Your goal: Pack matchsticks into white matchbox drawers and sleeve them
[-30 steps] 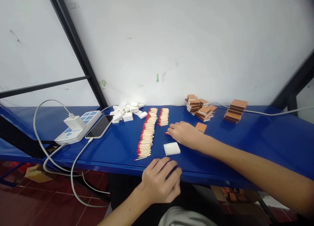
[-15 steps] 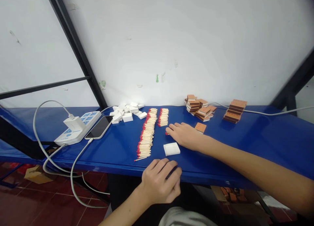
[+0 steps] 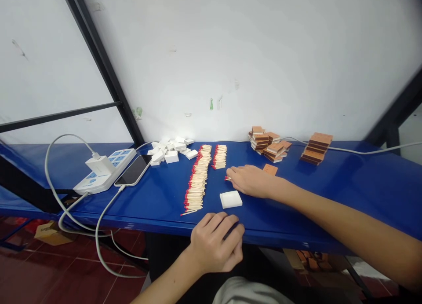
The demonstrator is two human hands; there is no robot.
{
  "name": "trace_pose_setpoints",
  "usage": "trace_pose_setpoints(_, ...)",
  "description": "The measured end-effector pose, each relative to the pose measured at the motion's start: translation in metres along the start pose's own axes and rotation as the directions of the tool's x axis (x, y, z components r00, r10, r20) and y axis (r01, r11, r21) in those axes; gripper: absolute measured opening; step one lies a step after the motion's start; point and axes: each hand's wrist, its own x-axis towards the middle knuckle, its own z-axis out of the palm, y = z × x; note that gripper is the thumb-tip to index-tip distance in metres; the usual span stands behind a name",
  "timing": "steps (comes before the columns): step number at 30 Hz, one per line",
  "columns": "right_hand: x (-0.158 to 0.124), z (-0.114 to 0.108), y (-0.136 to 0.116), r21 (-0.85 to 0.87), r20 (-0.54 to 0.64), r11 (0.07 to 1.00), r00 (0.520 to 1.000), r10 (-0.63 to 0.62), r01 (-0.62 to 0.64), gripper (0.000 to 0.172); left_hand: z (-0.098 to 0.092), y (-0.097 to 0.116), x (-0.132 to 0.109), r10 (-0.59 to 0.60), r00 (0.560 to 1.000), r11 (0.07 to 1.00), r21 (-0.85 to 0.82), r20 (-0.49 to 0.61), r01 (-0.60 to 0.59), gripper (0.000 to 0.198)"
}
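Note:
My right hand [image 3: 249, 181] is low over the blue table [image 3: 316, 203], fingers pinched on matches [image 3: 227, 178]; red heads poke out at the fingertips, and the hand hides the rest. Just nearer to me lies a white matchbox tray [image 3: 231, 199]. My left hand [image 3: 217, 242] rests at the table's front edge, loosely curled with gaps between the fingers, and nothing shows in it. A long row of red-headed matches [image 3: 198, 181] runs left of the tray. A shorter match row [image 3: 220, 156] lies beyond my right hand. One orange matchbox sleeve [image 3: 271, 169] is partly covered by that hand.
White trays [image 3: 171, 156] are heaped at the back left. Brown-and-orange matchboxes [image 3: 273, 150] and stacked sleeves [image 3: 316, 149] stand at the back right. A phone [image 3: 133, 171] and a power strip [image 3: 105, 174] with white cables occupy the left; one cable hangs over the edge.
My right hand's fingers have drawn together and shifted slightly right, and more of the match heads now shows at the tips. My left hand and the tray have stayed in place.

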Motion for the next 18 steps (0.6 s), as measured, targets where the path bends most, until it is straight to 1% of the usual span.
trace_pose_setpoints(9, 0.0, 0.001, 0.007, 0.07, 0.007, 0.997, 0.999, -0.036, 0.036, 0.019, -0.001, 0.0, 0.001, -0.001, 1.0, 1.0, 0.01, 0.001, 0.001, 0.023)
trace_pose_setpoints(14, -0.002, -0.003, 0.012, 0.153, 0.02, 0.987, 0.998, -0.057, 0.053, 0.019, 0.0, 0.0, 0.001, -0.003, 1.0, 1.0, 0.011, 0.007, 0.003, 0.023)
trace_pose_setpoints(18, -0.004, -0.003, 0.016, 0.224, 0.01, 0.973, 0.998, -0.057, 0.054, 0.017, 0.0, 0.0, 0.001, -0.002, 1.0, 1.0, 0.009, 0.005, 0.002, 0.023)
